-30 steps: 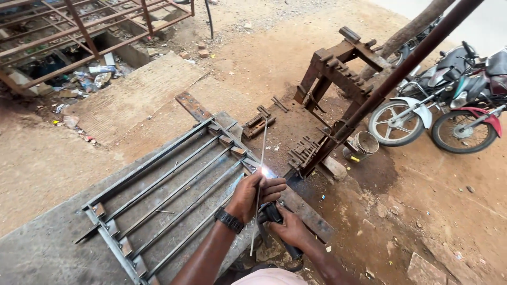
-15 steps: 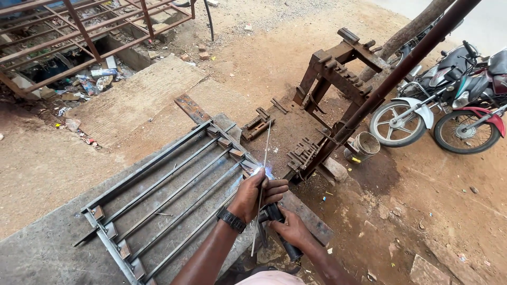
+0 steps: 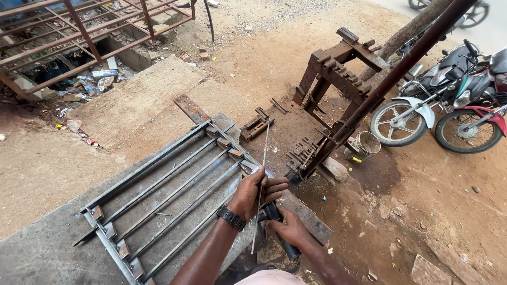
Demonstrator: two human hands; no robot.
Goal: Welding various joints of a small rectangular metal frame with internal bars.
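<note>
Where the steel window grille (image 3: 158,200) ends at its right edge, the left hand (image 3: 259,192) grips thin welding rods (image 3: 262,174) and the right hand (image 3: 288,229) clasps a black electrode holder (image 3: 274,214). Open dirt lies rightward toward two motorcycles (image 3: 449,105).

Scattered wrappers and crushed packets (image 3: 79,92) lie in the litter pit at top left, under the rusty frame (white, blue, some red; shapes unclear). No signs or screens.
</note>
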